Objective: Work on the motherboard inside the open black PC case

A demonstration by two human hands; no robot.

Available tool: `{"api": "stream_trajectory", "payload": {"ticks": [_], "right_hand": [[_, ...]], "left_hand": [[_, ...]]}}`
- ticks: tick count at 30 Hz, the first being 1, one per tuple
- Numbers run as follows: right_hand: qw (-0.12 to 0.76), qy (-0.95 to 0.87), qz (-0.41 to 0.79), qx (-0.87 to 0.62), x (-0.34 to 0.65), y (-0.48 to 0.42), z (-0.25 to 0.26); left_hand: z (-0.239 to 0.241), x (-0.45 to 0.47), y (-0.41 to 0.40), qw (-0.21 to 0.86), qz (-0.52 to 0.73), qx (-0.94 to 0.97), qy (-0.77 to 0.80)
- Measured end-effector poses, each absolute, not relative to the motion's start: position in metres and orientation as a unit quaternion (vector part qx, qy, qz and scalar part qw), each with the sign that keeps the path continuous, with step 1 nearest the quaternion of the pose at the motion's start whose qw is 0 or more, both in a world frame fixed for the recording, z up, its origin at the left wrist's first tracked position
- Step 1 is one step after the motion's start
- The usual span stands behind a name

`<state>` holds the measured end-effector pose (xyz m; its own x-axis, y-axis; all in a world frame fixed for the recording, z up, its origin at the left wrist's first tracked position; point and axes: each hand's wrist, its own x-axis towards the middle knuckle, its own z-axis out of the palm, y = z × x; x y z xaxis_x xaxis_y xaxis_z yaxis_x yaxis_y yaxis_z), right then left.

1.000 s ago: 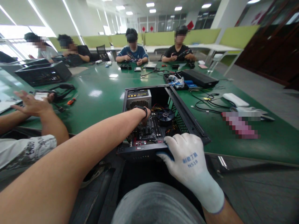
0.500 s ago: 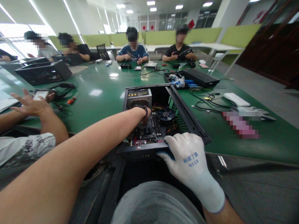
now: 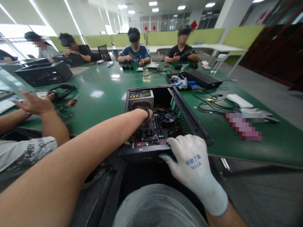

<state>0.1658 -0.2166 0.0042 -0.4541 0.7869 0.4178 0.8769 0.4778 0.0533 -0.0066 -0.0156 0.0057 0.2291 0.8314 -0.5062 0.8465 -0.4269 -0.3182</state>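
Note:
An open black computer case [image 3: 189, 118] lies at the near edge of the green table [image 3: 104, 94], showing a motherboard [image 3: 151, 134], a round black fan [image 3: 167, 116] and a grey power supply [image 3: 139, 99]. My bare left hand [image 3: 147, 117], with a black band at the wrist, reaches down into the case beside the fan; its fingers are hidden. My right hand [image 3: 189, 159], in a white glove, grips the near edge of the case.
A neighbour's hands [image 3: 34, 103] hover over the table at the left, near a red-handled screwdriver [image 3: 73, 101] and black cables. Another case [image 3: 44, 73] sits far left, a flat black case [image 3: 203, 79] and loose cables to the right. Several people work at the far side.
The neighbour's hands at the left have shifted and lifted a little. My own hands and the case have stayed put.

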Motion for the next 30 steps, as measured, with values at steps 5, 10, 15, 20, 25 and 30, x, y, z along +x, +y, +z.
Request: {"api": "stream_trajectory", "payload": {"ticks": [5, 10, 15, 20, 25, 30], "right_hand": [[0.165, -0.844, -0.126, -0.495, 0.166, -0.216, 0.004], [0.172, -0.843, -0.128, -0.492, 0.167, -0.216, 0.003], [0.173, -0.843, -0.127, -0.492, 0.166, -0.216, 0.004], [0.169, -0.845, -0.120, -0.493, 0.166, -0.215, 0.004], [0.171, -0.843, -0.130, -0.493, 0.166, -0.215, 0.005], [0.171, -0.844, -0.128, -0.492, 0.166, -0.216, 0.005]], "left_hand": [[0.007, -0.005, -0.017, 0.031, -0.299, 0.781, 0.547], [0.012, -0.002, -0.020, 0.046, -0.278, 0.780, 0.559], [0.016, 0.000, -0.024, 0.042, -0.281, 0.781, 0.556], [0.015, 0.000, -0.025, 0.024, -0.306, 0.777, 0.549], [0.015, -0.002, -0.025, 0.021, -0.300, 0.782, 0.546], [0.018, -0.003, -0.026, 0.023, -0.288, 0.787, 0.544]]}}
